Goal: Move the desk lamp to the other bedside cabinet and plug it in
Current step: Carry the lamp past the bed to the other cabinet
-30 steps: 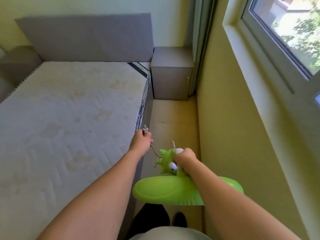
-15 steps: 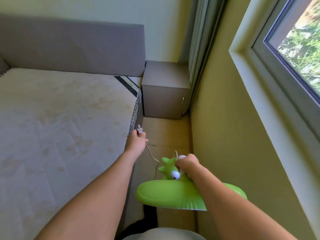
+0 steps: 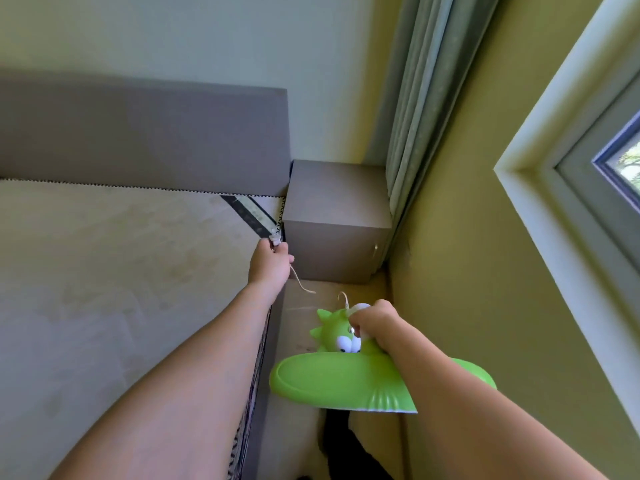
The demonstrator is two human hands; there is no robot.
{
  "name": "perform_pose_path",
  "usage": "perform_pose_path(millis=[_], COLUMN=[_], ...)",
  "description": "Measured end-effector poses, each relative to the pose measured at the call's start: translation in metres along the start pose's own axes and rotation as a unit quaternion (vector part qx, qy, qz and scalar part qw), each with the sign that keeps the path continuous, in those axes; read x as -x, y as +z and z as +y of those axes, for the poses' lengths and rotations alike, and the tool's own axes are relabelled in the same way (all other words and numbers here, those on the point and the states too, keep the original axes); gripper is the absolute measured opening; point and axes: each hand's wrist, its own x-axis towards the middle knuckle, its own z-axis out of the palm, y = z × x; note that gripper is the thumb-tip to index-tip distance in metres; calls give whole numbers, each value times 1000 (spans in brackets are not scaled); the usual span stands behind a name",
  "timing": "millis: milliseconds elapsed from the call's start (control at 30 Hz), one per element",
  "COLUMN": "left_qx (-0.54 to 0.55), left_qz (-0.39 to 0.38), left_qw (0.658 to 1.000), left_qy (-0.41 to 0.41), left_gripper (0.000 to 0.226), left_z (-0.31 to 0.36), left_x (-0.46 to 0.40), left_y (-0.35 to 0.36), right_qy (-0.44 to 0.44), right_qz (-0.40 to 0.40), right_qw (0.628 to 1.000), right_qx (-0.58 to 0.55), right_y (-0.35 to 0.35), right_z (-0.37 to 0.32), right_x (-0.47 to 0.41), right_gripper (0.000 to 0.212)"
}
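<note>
The desk lamp (image 3: 332, 379) is bright green, with a flat oval shade and a spiky cartoon head with white eyes. My right hand (image 3: 375, 318) grips it around the head, low in the aisle beside the bed. My left hand (image 3: 270, 263) is closed on the lamp's white plug (image 3: 274, 239), held out over the mattress corner. A thin pale cord (image 3: 301, 284) sags between the two hands. The grey bedside cabinet (image 3: 336, 220) stands ahead in the corner, its top bare, a short way beyond both hands.
The bare mattress (image 3: 121, 289) and grey headboard (image 3: 145, 140) fill the left. A yellow wall with a window (image 3: 588, 188) closes the right side of the narrow aisle. Grey-green curtains (image 3: 422, 98) hang just behind the cabinet. No wall socket is visible.
I have walked forward along the aisle, so the cabinet looms larger and closer. Both hands keep their hold; the left hand has stretched further ahead with the plug.
</note>
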Motion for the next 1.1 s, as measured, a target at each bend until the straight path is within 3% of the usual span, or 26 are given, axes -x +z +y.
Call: perform_pose_path(millis=[100, 167, 267, 400, 633, 833, 1100], left_qx=[12, 22, 30, 79, 116, 120, 22], left_qz=[27, 45, 55, 59, 56, 28, -46], left_qw=[999, 998, 997, 990, 978, 978, 994], left_qy=[13, 28, 55, 101, 161, 167, 101], left_gripper=[22, 24, 16, 23, 11, 5, 8], left_z=[38, 70, 122, 194, 274, 290, 259], left_x=[-58, -100, -153, -216, -321, -434, -578], left_y=[15, 26, 41, 65, 109, 152, 215], right_qy=[-18, -20, -50, -91, -123, -80, 7], right_qz=[-11, -8, -31, 1, 25, 51, 32], right_qw=[1000, 998, 992, 992, 992, 994, 999], right_qx=[18, -53, -115, -88, -23, -54, -40], right_y=[-17, -35, -72, -123, -187, -214, -215], right_z=[-42, -79, -129, -202, -309, -367, -418], right_x=[-43, -73, -106, -149, -220, -302, -423], right_gripper=[13, 3, 16, 11, 11, 17, 39])
